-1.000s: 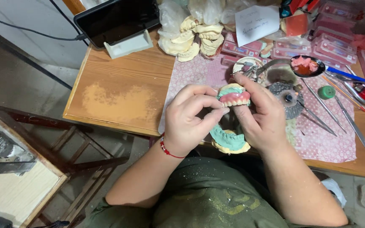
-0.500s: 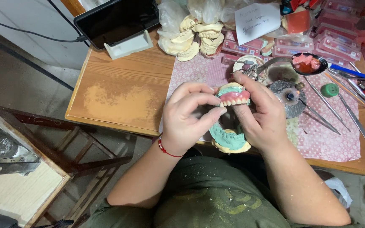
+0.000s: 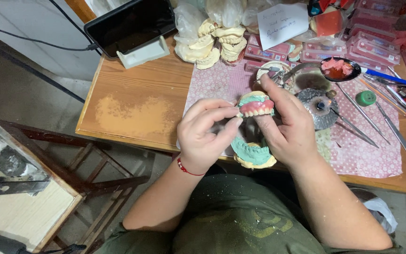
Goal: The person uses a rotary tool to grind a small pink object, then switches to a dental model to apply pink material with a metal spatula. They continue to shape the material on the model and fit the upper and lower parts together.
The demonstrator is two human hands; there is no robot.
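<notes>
Both hands hold a dental model above the near edge of the wooden table (image 3: 132, 103). The model's upper part (image 3: 256, 106) has pink gums and white teeth on a green base. Its lower green and cream cast (image 3: 253, 154) hangs open below. My left hand (image 3: 207, 134), with a red string at the wrist, pinches the upper part from the left with thumb and forefinger. On the right, my right hand (image 3: 285, 127) grips it, fingers over the top.
A dark tablet (image 3: 130, 23) stands on a white holder at the back left. Cream plaster casts (image 3: 214, 42) are piled behind the hands. On a pink patterned cloth (image 3: 372, 146) lie metal tools, a green cap (image 3: 365, 98) and a spoon of pink wax (image 3: 337, 69). A wooden stool (image 3: 29, 207) stands left.
The hands keep the same hold on the model; they and the model have barely shifted.
</notes>
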